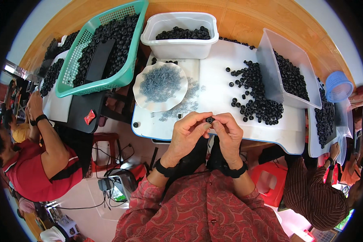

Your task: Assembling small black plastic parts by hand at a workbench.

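Observation:
Over the near edge of the white table [165,128], my two hands meet at one small black ring-shaped part [209,120]. My left hand [188,132] pinches it between thumb and fingertips from the left. From the other side, my right hand [228,136] grips it the same way. A hole shows in the part's middle. Just beyond lies a white wavy-rimmed plate [143,99] heaped with small clear rings [159,82], some spilled beside it. To the right spreads a loose pile of black parts [266,109].
A white tub [177,49], a clear bin [270,66] and a green basket [131,68] hold more black parts. A blue basket [339,90] stands far right. Co-workers sit left [44,169] and right [314,193]. Cables [107,189] hang at lower left; a red stool [266,181] stands right.

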### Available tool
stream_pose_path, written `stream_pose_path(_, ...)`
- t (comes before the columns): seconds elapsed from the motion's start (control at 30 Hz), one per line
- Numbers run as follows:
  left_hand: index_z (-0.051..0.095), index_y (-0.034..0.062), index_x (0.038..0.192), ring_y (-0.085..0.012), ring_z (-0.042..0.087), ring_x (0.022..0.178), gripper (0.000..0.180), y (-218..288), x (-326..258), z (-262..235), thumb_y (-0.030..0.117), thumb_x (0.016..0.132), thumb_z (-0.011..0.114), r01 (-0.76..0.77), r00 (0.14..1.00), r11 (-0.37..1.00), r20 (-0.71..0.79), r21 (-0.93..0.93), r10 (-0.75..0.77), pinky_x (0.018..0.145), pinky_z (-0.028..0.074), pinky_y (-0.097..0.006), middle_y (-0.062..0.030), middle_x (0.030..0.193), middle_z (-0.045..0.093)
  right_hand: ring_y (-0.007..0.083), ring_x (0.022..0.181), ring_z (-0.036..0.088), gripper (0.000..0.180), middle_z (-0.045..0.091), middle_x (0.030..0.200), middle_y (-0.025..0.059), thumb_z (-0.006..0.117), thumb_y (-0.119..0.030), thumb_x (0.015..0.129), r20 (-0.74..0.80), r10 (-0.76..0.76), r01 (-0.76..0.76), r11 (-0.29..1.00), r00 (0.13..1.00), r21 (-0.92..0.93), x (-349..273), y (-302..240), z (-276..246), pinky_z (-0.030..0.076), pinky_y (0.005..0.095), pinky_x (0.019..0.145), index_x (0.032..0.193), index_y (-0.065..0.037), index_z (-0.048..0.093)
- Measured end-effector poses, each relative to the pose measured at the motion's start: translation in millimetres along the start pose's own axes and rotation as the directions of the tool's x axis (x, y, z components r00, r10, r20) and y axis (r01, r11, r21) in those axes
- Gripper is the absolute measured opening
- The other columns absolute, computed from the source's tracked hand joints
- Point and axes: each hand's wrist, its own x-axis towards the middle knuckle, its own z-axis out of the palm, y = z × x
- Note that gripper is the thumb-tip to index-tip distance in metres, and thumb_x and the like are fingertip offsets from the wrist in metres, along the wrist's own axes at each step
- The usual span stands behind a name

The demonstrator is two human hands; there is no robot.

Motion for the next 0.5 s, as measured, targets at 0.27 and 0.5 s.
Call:
stream_pose_path(0.27,0.065,-0.0028,0.123,-0.0112,0.063,0.075,0.030,10,-1,1,-0.006,0.094,0.059,-0.021,0.997,0.999,0.082,0.039,0.017,0.068,0.053,-0.023,-0.0077,0.097,0.061,0.0120,0.087,0.061,0.010,0.063,0.095,0.0054,0.067,0.003,0.091,0.072,0.098,-0.113,0.964,0.993,0.242,0,1,-13,0.051,0.0244,0.079,0.101,0.003,0.069)
stream_pose_path(0.5,0.065,-0.0044,0.121,-0.0114,0.064,0.075,0.028,11,-1,1,-0.006,0.094,0.058,0.078,0.983,0.994,0.170,-0.074,-0.065,0.068,0.055,-0.023,-0.0081,0.096,0.063,0.0110,0.081,0.059,0.006,0.063,0.090,0.0044,0.072,-0.002,0.088,0.167,0.174,-0.232,0.862,0.970,0.451,0,-1,-21,0.048,0.0242,0.075,0.093,0.001,0.071)
